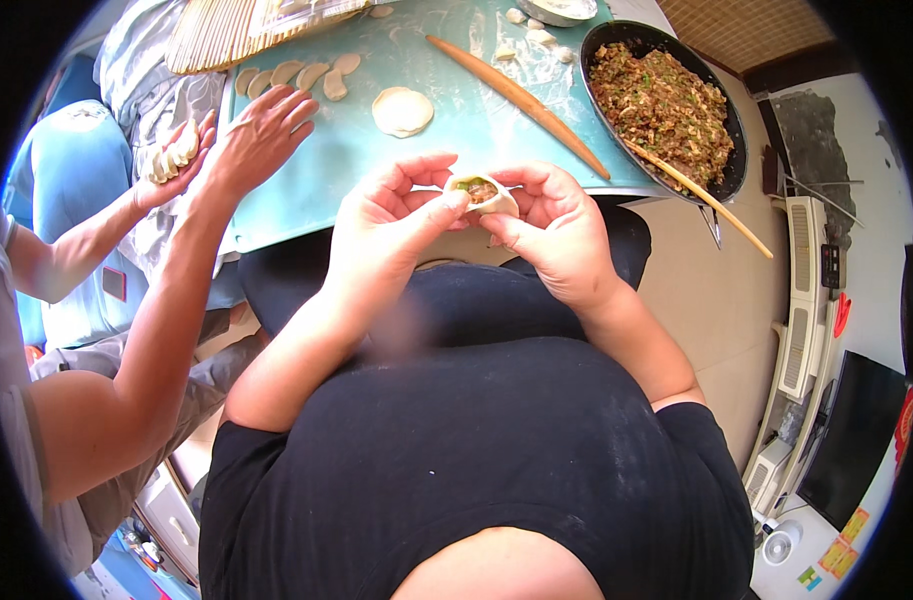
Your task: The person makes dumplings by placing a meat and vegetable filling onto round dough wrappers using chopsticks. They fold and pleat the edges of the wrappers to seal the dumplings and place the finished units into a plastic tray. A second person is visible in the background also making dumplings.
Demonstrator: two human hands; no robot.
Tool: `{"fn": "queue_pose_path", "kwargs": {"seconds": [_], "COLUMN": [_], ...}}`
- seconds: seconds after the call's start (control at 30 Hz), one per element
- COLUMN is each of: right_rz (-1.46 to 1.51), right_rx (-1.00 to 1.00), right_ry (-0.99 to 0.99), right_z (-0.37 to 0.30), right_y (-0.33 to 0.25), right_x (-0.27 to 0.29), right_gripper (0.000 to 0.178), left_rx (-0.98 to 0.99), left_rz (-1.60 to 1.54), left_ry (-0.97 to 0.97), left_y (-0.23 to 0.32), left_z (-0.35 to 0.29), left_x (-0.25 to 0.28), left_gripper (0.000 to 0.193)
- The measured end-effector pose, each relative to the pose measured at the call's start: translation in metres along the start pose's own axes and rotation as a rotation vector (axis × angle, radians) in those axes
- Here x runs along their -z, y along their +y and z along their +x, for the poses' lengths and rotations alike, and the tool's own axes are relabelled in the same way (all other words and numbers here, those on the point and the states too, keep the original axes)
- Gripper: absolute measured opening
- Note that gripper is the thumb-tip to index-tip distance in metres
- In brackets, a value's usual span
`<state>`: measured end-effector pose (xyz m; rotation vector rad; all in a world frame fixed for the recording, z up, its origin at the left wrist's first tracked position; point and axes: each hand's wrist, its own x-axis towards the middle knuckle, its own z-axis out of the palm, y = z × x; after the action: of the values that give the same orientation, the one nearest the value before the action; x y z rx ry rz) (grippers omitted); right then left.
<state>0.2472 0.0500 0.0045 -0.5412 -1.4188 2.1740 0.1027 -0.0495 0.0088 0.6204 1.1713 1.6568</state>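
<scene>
Between my two hands, just over the table's near edge, is a half-folded dumpling (484, 196) with meat and green filling showing through its open top. My left hand (396, 215) pinches its left side between thumb and fingers. On the other side, my right hand (553, 225) grips the dough edge the same way. A flat round dumpling wrapper (402, 111) lies on the floured board beyond my left hand. To the right stands a black pan (594, 110) heaped with chopped filling (666, 105), a wooden stick (701, 195) resting across its near rim.
A tapered rolling pin (521, 95) lies slantwise on the turquoise board (306, 205). Small dough pieces (539, 37) sit near a bowl at the back. At left, a co-worker's hands (261, 135) hold and reach toward dumplings, near a row of finished ones (286, 73) and a slatted mat (211, 35).
</scene>
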Motion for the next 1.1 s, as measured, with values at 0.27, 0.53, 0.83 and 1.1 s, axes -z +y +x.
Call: {"fn": "queue_pose_path", "kwargs": {"seconds": [0.27, 0.53, 0.83, 1.1], "right_rz": [-0.346, -0.587, -0.689, -0.640], "right_rx": [0.278, 0.420, 0.468, 0.445], "right_ry": [0.150, 0.223, 0.192, 0.161], "right_z": [0.006, 0.006, 0.008, 0.006], "right_y": [0.014, 0.015, 0.015, 0.016], "right_x": [0.000, -0.005, -0.007, -0.009], "right_gripper": [0.030, 0.032, 0.030, 0.029], "left_rx": [0.034, -0.476, -0.846, -0.997], "left_rz": [0.094, 0.744, 1.110, 1.182], "left_ry": [0.027, 0.093, 0.089, 0.029], "left_y": [-0.002, -0.007, -0.003, 0.007], "left_z": [-0.002, 0.000, 0.006, 0.007], "left_x": [-0.005, -0.006, -0.001, 0.000], "left_gripper": [0.026, 0.019, 0.015, 0.012]}}
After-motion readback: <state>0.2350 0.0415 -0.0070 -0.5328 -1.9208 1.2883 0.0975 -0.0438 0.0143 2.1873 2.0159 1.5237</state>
